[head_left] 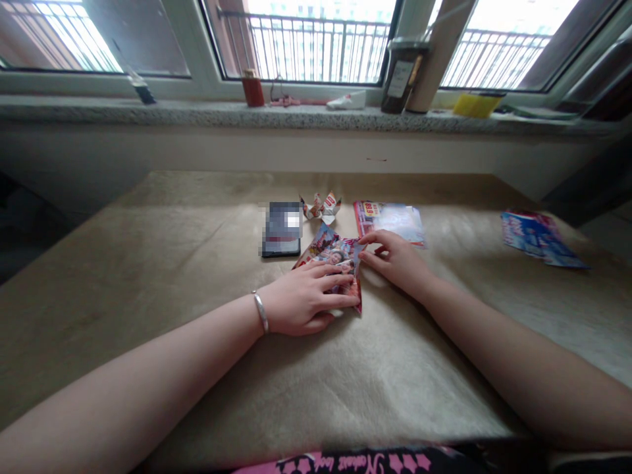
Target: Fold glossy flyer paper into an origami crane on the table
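A partly folded sheet of glossy printed paper lies on the table in front of me, with colourful pictures on its upper face. My left hand rests flat across its lower part, fingers stretched out, a silver bangle on the wrist. At the paper's right edge, the thumb and forefinger of my right hand are closed in a pinch. The left hand hides some of the sheet's lower left. Just beyond it stands a folded paper figure with pointed tips.
A dark phone-like device, partly pixelated, lies left of the paper. Behind my right hand is a stack of printed leaflets; more leaflets lie far right. Along the granite windowsill stand a red container and a dark lidded jar.
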Tool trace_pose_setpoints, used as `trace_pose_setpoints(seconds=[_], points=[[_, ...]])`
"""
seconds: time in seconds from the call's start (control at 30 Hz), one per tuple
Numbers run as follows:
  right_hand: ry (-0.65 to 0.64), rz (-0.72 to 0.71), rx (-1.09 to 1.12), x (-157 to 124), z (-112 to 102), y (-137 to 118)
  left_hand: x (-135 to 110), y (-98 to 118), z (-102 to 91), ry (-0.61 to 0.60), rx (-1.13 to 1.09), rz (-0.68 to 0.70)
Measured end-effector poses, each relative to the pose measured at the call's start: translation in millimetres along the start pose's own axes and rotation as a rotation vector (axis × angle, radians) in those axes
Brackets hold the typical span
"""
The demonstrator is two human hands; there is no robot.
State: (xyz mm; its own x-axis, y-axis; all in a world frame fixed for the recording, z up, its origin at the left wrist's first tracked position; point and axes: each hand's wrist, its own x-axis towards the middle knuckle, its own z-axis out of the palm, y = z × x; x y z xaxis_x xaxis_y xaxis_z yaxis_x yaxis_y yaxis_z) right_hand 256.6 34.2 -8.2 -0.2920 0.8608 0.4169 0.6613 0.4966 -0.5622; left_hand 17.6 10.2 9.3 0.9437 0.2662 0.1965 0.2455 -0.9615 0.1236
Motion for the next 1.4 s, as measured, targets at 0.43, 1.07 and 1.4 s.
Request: trace_pose_setpoints(seconds=[0.43,1.07,1.4], points=[[0.093,0.05,0.164,-1.1,2.0,-6.1,0.2,0.0,0.7,-0.098,-0.007,-0.074],[0.075,0.431,0.499,1.7,8.9,-3.4,-0.1,-1.7,1.2,-0.141,-0.02,-0.086],[0.036,0.321,0.232,1.2,3.2,-1.0,-2.3,-2.1,1.0,-0.109,0.011,-0.135]])
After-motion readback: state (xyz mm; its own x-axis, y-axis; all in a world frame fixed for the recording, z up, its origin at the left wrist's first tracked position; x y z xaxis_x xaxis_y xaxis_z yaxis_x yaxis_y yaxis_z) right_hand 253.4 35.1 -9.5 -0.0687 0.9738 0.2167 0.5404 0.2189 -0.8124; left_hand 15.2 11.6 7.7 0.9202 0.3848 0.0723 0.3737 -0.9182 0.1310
